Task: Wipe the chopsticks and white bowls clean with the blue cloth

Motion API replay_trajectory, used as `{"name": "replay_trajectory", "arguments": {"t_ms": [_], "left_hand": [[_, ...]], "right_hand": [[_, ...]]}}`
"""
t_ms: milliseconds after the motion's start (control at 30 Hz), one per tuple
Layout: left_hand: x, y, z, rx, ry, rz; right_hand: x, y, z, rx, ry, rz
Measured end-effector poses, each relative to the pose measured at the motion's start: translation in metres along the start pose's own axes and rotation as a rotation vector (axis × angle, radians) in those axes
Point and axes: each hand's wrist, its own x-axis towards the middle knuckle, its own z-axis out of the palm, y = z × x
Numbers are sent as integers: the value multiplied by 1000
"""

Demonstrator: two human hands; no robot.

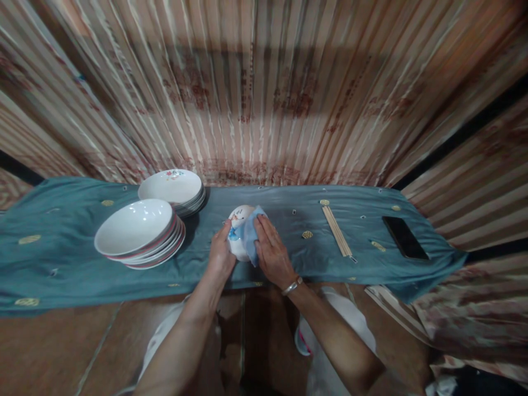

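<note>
Nearest, a silvery bracelet (292, 286) circles the right wrist. The left hand (221, 252) is curled about the left side of a small rounded white dish (239, 218), its fingers mostly hidden; the right hand (275, 258), fingers nearly straight and together, has hold of a blue cloth (251, 236) laid against the dish's right side. The dish, marked with a coloured picture, is between the hands over the middle of the teal tablecloth (289, 264). With cloth and dish in contact, the wiping of this piece looks under way, not finished. To the left, a leaning stack of bowls (134, 226) is out of the hands' grasp; whether those are done or waiting, I cannot tell. To the right lie a dark phone (405, 237) and a bundle of thin sticks (336, 231), both untouched. Farther back on the left, a stack of plates (171, 187) stands just beside the bowls, its progress equally unclear, before the striped curtain (256, 82).
</note>
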Motion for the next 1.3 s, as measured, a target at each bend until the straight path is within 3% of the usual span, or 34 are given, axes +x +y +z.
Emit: {"name": "replay_trajectory", "arguments": {"t_ms": [233,667,1100,1300], "left_hand": [[3,7,-2,-21,5,-2],[6,15,-11,-12,32,7],[2,11,-5,35,7,67],[8,18,-5,-20,53,70]], "right_hand": [[-3,2,4,-53,25,24],[-4,-16,-14,87,32,19],[3,2,-17,-106,-25,42],[2,-4,-18,-18,10,27]]}}
